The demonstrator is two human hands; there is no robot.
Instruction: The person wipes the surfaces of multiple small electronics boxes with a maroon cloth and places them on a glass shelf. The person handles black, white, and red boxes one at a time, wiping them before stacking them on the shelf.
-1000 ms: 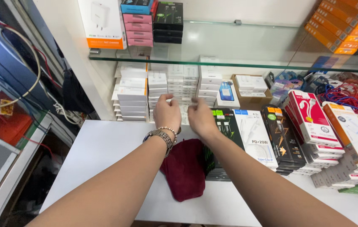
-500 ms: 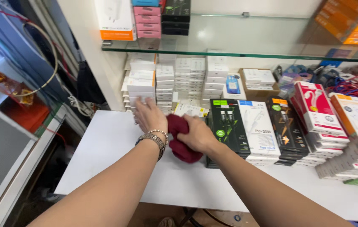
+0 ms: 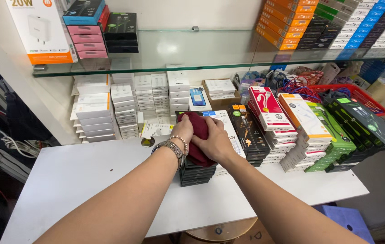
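Cloth (image 3: 196,135): dark red, bunched, lying on top of a stack of black boxes (image 3: 197,171) near the middle of the white worktop (image 3: 75,176), towards its back half.

Left hand (image 3: 181,133): on the cloth's left side, fingers curled round its upper edge and pinching the fabric; a metal watch (image 3: 167,147) and a bead bracelet (image 3: 181,142) sit at the wrist.

Right hand (image 3: 215,142): laid over the cloth's right side, palm down, fingers pressed together against the fabric. How firmly it grips is hard to judge, since the fingertips are tucked out of view.

Black boxes: flat, piled one on another, directly under the cloth and both hands.

To the right, touching or just beside the black stack: leaning rows of packaged goods, white (image 3: 228,131), black with orange (image 3: 249,133), red and white (image 3: 267,108), orange and white (image 3: 303,117), green (image 3: 332,126) and black with green (image 3: 364,119).

Behind the hands: columns of small white boxes (image 3: 124,106) against the wall, and an open brown carton (image 3: 222,92) holding more white boxes.

Far right, back: red basket (image 3: 360,95) with tangled cables (image 3: 301,86) just beside it.

Above: glass shelf (image 3: 179,54) carrying a white and orange charger box (image 3: 41,29), pink boxes (image 3: 88,40), black boxes, and slanted rows of orange (image 3: 283,22), black and blue (image 3: 364,22) packs.

Below the worktop's front edge: a round wooden stool (image 3: 222,230) and a blue plastic stool (image 3: 344,219).
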